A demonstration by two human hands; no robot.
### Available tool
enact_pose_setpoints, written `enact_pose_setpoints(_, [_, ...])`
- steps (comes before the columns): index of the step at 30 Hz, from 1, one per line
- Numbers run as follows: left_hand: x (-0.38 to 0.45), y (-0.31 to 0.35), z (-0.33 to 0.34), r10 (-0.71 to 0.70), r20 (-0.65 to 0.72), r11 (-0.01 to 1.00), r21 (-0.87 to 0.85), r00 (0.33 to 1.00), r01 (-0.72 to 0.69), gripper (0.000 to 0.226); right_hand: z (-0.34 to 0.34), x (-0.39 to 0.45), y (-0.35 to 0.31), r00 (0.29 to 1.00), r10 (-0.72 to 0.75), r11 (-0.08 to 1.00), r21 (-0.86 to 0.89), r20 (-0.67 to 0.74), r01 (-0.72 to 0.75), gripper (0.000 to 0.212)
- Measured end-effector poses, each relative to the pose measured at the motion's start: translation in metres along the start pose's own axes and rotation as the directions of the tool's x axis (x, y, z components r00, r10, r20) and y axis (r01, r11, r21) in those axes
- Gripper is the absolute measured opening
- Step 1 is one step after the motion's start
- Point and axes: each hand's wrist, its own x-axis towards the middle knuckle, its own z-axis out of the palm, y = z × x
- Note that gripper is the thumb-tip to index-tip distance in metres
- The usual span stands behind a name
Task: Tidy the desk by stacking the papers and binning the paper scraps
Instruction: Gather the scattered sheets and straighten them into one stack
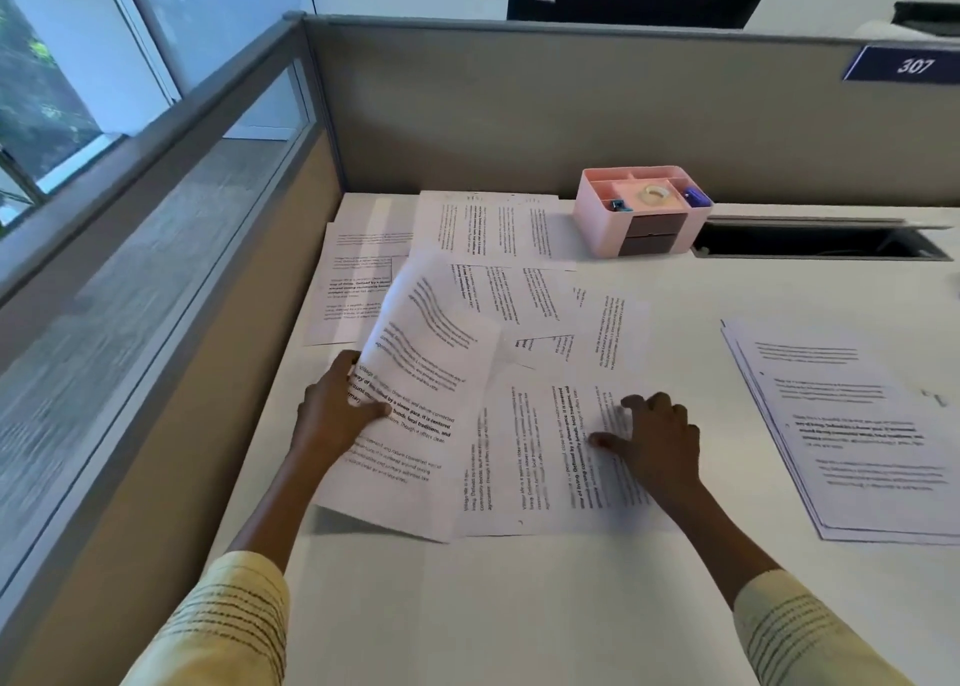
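the left hand grips a printed sheet at its left edge, with the thumb on top of the text and the fingers under the paper, so the far part of the sheet is lifted and curls up from the white desk. the right hand lies on another sheet just beside it — the fingers are a little bent and press the paper flat, not holding it. the lifted sheet overlaps the left side of this one. behind them more loose papers are spread towards the grey partition, some turned sideways and lying over each other. on the right, well apart, a stack of papers lies on the desk, its edges not fully even. a pink organizer stands near the partition, with a roll of tape in the top. both sleeves are pale yellow with dark stripes.
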Motion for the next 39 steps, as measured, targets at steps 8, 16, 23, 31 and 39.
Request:
enact_pose_setpoints(8, [0.003, -0.015, -0.007, -0.117, -0.045, 0.928, -0.361, 0.992, 0.093, 0.054, -0.012, 0.048, -0.022, 0.881, -0.429, 0.897, 0.21, 0.198, 0.39, 0.094])
enact_pose_setpoints(16, [0.006, -0.036, -0.015, -0.266, 0.044, 0.682, -0.698, 0.963, 0.22, 0.065, -0.019, 0.073, -0.024, 0.907, -0.289, 0.942, -0.079, 0.308, 0.327, 0.111])
enact_pose_setpoints(23, [0.019, -0.033, -0.006, -0.294, 0.082, 0.662, -0.701, 0.952, 0.265, 0.072, -0.012, 0.073, -0.009, 0.963, -0.164, 0.981, -0.07, 0.212, 0.182, 0.083])
enact_pose_setpoints(31, [0.033, -0.017, 0.024, -0.323, 0.074, 0.693, -0.661, 0.944, 0.289, 0.057, -0.008, 0.073, -0.003, 0.983, -0.174, 0.984, 0.058, 0.058, 0.17, 0.086])
enact_pose_setpoints(39, [0.03, -0.022, 0.046, -0.366, 0.048, 0.777, -0.534, 0.929, 0.334, 0.042, -0.014, 0.062, -0.026, 0.945, -0.054, 0.993, 0.115, 0.324, 0.017, 0.061])
